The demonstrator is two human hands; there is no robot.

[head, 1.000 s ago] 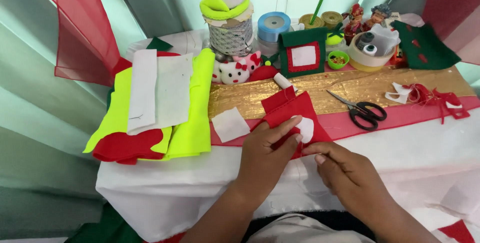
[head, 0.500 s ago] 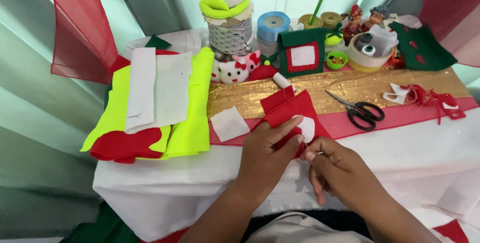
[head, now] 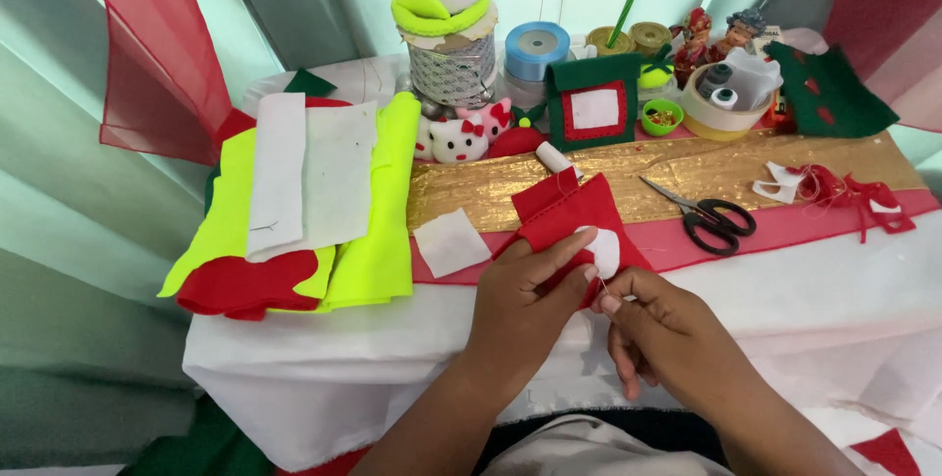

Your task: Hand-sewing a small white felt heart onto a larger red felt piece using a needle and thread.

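Note:
My left hand (head: pixel 525 294) grips a red felt piece (head: pixel 569 216) at its lower edge, thumb against a small white felt oval (head: pixel 603 250) on it. My right hand (head: pixel 667 334) sits just right of it, fingers pinched together at the felt's edge on what looks like a needle with thin thread; the needle itself is too small to make out. Both hands hover over the white tablecloth (head: pixel 814 290) near the table's front edge.
Black-handled scissors (head: pixel 711 216) lie right of the felt on the gold and red runner. A white felt square (head: pixel 449 240) lies left. A stack of neon yellow, white and red felt (head: pixel 294 211) fills the left. Ribbon spools, a green felt house (head: pixel 592 101) and tape rolls line the back.
My right hand has drawn slightly down and toward me from the felt edge. My left hand keeps its hold on the red felt.

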